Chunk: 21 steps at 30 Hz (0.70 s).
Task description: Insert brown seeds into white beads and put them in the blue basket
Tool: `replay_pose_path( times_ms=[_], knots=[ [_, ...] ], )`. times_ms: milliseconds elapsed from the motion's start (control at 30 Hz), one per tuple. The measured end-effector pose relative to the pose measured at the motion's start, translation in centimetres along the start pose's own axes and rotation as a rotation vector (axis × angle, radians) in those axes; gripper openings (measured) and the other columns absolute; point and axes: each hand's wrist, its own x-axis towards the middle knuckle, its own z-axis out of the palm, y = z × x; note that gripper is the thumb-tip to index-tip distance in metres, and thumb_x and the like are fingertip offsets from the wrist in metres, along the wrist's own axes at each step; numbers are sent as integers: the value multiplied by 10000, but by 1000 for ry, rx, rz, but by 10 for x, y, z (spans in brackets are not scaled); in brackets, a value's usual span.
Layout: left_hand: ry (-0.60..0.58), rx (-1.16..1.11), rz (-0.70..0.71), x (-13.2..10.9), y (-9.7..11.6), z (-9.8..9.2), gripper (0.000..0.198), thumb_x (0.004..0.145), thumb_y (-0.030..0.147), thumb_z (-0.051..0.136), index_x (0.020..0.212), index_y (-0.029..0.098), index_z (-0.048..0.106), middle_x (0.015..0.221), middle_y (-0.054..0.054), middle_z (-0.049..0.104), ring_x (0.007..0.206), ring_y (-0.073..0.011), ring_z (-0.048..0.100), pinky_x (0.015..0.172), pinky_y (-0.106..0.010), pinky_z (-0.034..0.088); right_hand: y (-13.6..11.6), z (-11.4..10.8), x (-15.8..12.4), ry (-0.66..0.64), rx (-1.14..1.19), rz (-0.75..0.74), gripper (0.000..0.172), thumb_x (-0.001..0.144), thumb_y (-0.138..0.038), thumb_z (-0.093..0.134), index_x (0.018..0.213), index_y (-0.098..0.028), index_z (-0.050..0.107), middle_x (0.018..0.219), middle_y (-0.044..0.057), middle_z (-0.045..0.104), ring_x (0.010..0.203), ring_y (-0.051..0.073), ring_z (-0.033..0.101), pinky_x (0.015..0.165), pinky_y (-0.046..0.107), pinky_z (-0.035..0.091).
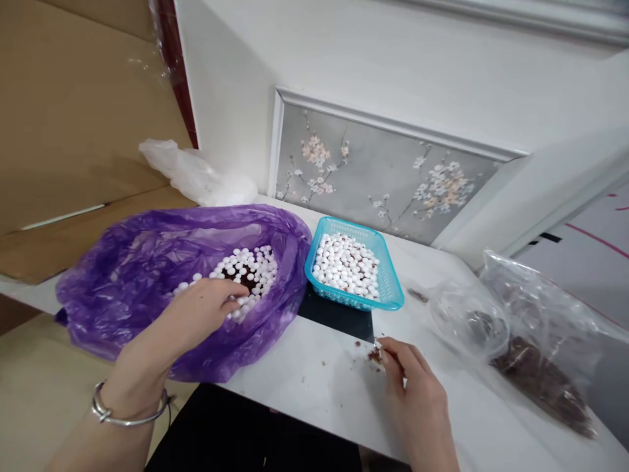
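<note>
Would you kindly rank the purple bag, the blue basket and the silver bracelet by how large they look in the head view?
1. Purple bag, clearly largest
2. Blue basket
3. Silver bracelet, smallest, on the left wrist

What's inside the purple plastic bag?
Small white balls and a dark patch show inside the purple plastic bag. The left hand hides part of the contents; whatever lies beneath the balls or behind folds can't be seen.

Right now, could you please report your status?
Left hand at white balls in purple bag. Right hand at brown crumbs. Blue basket beside bag, blocking neither.
</note>
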Motion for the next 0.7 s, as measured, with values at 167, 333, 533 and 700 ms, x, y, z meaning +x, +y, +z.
replay_pose_path(
  times_ms=[167,333,533,700],
  knots=[
    [34,-16,60,3,-2,-1,381,833,361,459,1044,203,734,1064,-87,751,954,-324,672,861,-414,476,-2,-5,-1,-25,72,47,263,887,-375,465,835,-233,680,922,44,683,794,194,647,701,280,481],
    [208,-645,-26,-8,26,8,242,745,395,688,941,267,744,952,-21,763,861,-244,677,765,-298,514,-10,-9,0,-44,206,210,232,857,-394,528,840,-224,685,787,27,686,702,183,636,677,281,489],
    [-341,-1513,-238,-30,78,57,169,729,279,764,882,210,748,838,-20,736,789,-120,667,771,-189,514,-29,-6,-6,-221,514,244,215,827,-387,613,844,-200,718,672,24,685,655,181,646,639,275,537],
    [-490,-1670,-355,-35,90,86,137,723,264,780,826,185,739,746,11,684,696,-64,631,664,-116,501,-49,0,-8,-263,776,268,81,799,-264,678,857,-234,724,822,15,719,749,158,653,693,250,538]
  ],
)
